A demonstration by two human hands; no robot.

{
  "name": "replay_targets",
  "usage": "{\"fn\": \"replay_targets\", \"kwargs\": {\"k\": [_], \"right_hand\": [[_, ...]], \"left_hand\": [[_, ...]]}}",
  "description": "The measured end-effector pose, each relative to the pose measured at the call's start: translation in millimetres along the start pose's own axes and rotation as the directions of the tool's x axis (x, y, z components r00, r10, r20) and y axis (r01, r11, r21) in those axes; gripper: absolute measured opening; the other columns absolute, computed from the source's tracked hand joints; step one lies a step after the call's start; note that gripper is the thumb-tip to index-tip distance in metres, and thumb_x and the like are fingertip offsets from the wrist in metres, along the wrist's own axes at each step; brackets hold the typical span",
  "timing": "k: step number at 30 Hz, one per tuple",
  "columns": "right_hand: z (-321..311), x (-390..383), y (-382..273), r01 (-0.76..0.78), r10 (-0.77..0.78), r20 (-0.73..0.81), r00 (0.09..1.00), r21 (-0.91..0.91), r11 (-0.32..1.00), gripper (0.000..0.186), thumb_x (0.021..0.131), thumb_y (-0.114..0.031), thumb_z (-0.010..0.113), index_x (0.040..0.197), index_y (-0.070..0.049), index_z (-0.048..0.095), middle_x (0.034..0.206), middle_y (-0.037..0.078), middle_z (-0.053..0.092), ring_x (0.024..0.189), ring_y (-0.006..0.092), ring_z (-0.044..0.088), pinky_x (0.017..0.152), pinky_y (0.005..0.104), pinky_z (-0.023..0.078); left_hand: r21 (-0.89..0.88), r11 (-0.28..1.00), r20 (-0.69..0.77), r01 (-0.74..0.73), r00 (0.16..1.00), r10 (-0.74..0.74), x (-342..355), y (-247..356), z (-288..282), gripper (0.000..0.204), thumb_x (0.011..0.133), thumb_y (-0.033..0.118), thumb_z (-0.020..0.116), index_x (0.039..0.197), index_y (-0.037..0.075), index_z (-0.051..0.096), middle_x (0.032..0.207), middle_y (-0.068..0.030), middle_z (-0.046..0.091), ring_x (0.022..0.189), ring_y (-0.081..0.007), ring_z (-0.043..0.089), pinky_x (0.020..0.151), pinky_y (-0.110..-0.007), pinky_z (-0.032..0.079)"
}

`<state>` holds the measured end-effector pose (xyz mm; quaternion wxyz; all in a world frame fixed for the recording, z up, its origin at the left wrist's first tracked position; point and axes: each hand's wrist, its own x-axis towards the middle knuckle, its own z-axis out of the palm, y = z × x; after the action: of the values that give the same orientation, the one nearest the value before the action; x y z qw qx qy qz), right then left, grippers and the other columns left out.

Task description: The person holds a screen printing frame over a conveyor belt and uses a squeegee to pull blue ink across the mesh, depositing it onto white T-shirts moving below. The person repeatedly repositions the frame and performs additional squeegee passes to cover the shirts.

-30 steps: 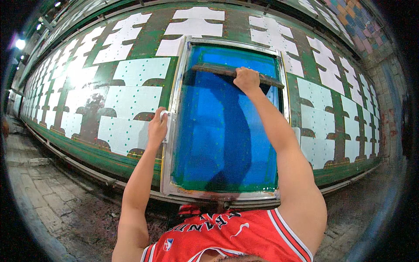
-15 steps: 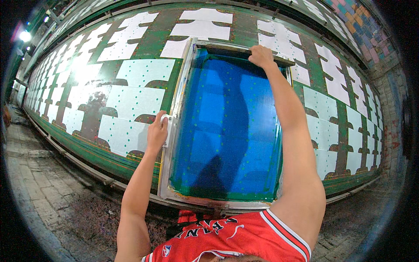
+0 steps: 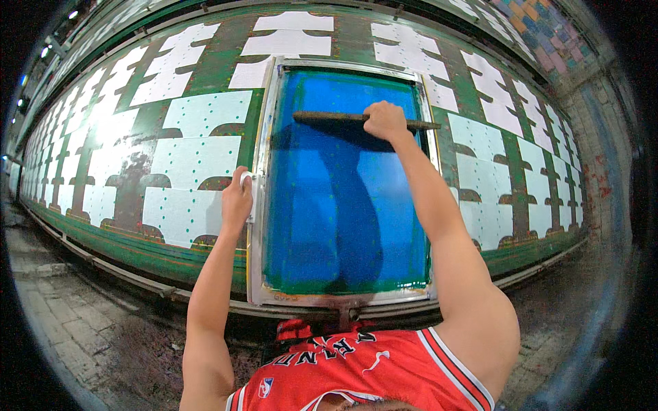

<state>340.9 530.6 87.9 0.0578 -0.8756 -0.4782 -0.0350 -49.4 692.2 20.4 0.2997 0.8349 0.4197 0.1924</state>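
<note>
Shadow (image 3: 356,219) is darkening a long band of the blue see-through sheet (image 3: 301,185) inside the metal frame (image 3: 258,260), and I am struggling to make out what is lying beneath it; only faint paler blocks are showing through. From my distant seat I am losing the corners of the view to black, and the person's right arm (image 3: 442,219) is covering part of the frame's right rail. The right hand (image 3: 386,122) is closing around a long dark bar (image 3: 329,117), its fingertips hiding from me. That bar is spanning the far part of the frame, its right end overlapping the right rail; I cannot tell whether its lower edge is touching the sheet. The left hand (image 3: 237,198) is gripping a white handle (image 3: 247,181) on the frame's left side, covering much of it. Like a shallow tray, the frame is holding the blue sheet, a green margin (image 3: 322,282) running along its near edge. Around the frame, pale panels (image 3: 205,106) are lying in rows on a green table (image 3: 205,255). Compared with half a second ago, the bar is sitting nearer the person, clear of the frame's far rail, while the left hand is keeping its place on the handle.
</note>
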Motion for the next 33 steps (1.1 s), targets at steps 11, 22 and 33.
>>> {"fn": "replay_targets", "kwargs": {"k": [11,22,33], "right_hand": [[-15.4,-217.4,-85.5,-0.002,-0.005,0.121,0.993,0.064,0.998,0.031,0.066,-0.018,0.066,0.094,-0.016,0.079,0.094,0.012,0.075,0.079,0.0345,0.071,0.071,0.0476,0.057],[-4.7,-345.0,-154.7,0.047,-0.063,0.083,0.995,0.179,0.983,0.04,0.069,-0.009,0.068,0.108,-0.004,0.065,0.111,0.009,0.068,0.101,0.0258,0.067,0.086,0.0378,0.057],[-28.8,-357.9,-82.2,0.232,-0.5,0.166,0.85,0.734,0.638,0.081,0.067,0.003,0.067,0.145,0.002,0.046,0.147,0.022,0.051,0.134,0.0356,0.052,0.11,0.0422,0.043]], "left_hand": [[-0.014,0.995,-0.012,-0.103,0.995,0.102,45.8,-7.9,5.9,0.042,0.093,0.02,0.059,0.134,0.015,0.051,0.086,-0.0288,0.069,0.083,-0.0504,0.066,0.074,-0.058,0.048],[0.113,0.992,0.031,-0.047,0.999,0.044,84.7,-39.4,26.7,0.055,0.087,0.012,0.058,0.14,0.017,0.046,0.09,-0.0302,0.069,0.086,-0.05,0.067,0.078,-0.058,0.05],[0.303,0.951,-0.181,0.057,0.984,-0.002,78.4,-48.6,18.4,0.045,0.084,0.027,0.069,0.12,0.0,0.063,0.105,-0.0301,0.07,0.103,-0.0489,0.066,0.091,-0.055,0.051]]}}
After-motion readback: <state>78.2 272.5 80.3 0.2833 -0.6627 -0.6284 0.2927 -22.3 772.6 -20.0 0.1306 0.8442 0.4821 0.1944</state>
